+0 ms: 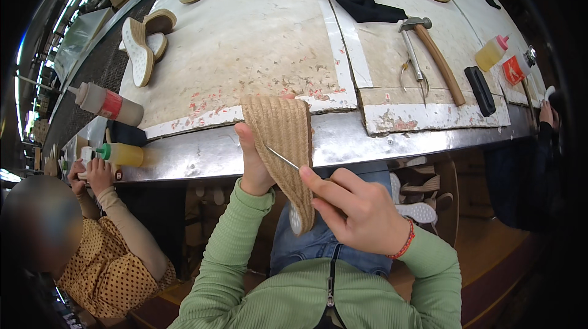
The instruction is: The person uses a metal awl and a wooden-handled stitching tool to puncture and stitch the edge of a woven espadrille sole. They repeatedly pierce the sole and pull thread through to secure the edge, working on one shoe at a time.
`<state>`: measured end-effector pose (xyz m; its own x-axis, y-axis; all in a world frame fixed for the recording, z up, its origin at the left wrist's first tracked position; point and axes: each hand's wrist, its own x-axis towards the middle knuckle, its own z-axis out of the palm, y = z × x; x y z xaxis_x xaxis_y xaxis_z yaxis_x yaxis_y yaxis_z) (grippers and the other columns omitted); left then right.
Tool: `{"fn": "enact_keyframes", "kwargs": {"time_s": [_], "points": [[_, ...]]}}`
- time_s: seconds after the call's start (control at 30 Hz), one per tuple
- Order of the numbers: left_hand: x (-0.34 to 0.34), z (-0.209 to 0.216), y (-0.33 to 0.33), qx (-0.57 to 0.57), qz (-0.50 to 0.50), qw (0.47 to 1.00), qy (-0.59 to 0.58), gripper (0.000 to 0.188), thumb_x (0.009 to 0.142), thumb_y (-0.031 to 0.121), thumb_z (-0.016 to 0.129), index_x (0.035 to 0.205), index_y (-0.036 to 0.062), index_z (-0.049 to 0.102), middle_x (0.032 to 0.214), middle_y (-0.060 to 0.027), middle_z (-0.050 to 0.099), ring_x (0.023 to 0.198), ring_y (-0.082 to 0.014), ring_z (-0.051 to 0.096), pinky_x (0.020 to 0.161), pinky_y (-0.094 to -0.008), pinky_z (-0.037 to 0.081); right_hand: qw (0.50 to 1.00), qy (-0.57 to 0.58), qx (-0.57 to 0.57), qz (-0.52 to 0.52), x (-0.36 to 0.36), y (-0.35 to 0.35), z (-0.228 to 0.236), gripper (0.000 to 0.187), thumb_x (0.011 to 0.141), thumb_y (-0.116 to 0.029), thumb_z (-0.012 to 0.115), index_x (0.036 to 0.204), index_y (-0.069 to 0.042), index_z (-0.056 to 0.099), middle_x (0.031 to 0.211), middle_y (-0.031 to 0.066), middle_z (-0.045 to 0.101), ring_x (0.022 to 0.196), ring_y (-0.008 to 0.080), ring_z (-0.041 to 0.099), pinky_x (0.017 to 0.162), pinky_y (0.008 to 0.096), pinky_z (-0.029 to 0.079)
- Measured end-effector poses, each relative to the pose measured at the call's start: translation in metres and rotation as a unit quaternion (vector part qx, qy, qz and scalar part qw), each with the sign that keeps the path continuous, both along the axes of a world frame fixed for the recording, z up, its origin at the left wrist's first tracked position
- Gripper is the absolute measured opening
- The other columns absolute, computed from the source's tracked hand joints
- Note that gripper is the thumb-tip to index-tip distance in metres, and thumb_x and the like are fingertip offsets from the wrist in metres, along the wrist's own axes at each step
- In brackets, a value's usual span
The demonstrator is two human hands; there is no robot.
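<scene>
A braided, straw-coloured wedge sole (285, 130) is tilted over the near edge of the workbench, its narrow end pointing down toward my lap. My left hand (253, 160) is closed round its left side, thumb up along the edge and the other fingers hidden behind. In my right hand (361, 209) is a thin pointed metal tool, like an awl (283, 158), its handle mostly covered by my fingers. The tip meets the braided side of the sole close to my left thumb.
On the bench (245, 41) lie a hammer (440, 62), tweezers (404, 76), a black cloth (364, 3), glue bottles (490, 53) and more wedge soles (139, 53). A metal edge (343, 145) runs along the front. A co-worker (116, 249) sits at left; another person's hand (547, 113) shows at right.
</scene>
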<state>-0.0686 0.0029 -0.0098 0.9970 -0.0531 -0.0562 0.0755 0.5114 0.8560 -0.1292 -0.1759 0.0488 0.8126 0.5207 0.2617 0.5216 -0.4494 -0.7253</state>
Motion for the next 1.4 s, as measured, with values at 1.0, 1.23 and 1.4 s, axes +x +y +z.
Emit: {"fn": "enact_keyframes", "kwargs": {"time_s": [1.0,1.23,1.4], "points": [[0.0,-0.008,0.003,0.026,-0.007,0.999,-0.025,0.114,0.065,0.096,0.026,0.132,0.0052,0.043,0.086,-0.0154,0.061,0.068,-0.0226,0.062,0.056,-0.0318,0.052,0.995,0.076,0.063,0.019,0.004,-0.008,0.006,0.049,0.081,0.002,0.065,0.129,-0.003,0.057,0.073,0.0075,0.052,0.056,0.017,0.051,0.052,0.0288,0.043],[0.003,-0.006,0.004,0.014,-0.007,1.0,-0.01,0.115,0.067,0.095,0.023,0.136,0.0043,0.04,0.086,-0.0157,0.061,0.069,-0.0213,0.062,0.055,-0.0317,0.053,0.993,0.086,0.074,0.024,0.0,-0.014,-0.008,0.045,0.085,-0.009,0.064,0.129,-0.007,0.057,0.07,0.0063,0.051,0.055,0.0201,0.053,0.051,0.0313,0.045],[0.001,-0.005,0.006,-0.009,-0.014,1.0,-0.019,0.115,0.068,0.095,0.023,0.137,0.0041,0.039,0.087,-0.0161,0.061,0.069,-0.021,0.062,0.055,-0.0316,0.053,0.981,0.085,0.173,0.023,0.004,-0.014,-0.003,0.046,0.083,-0.001,0.064,0.129,-0.002,0.057,0.068,0.0067,0.052,0.057,0.018,0.047,0.055,0.0295,0.04]]}}
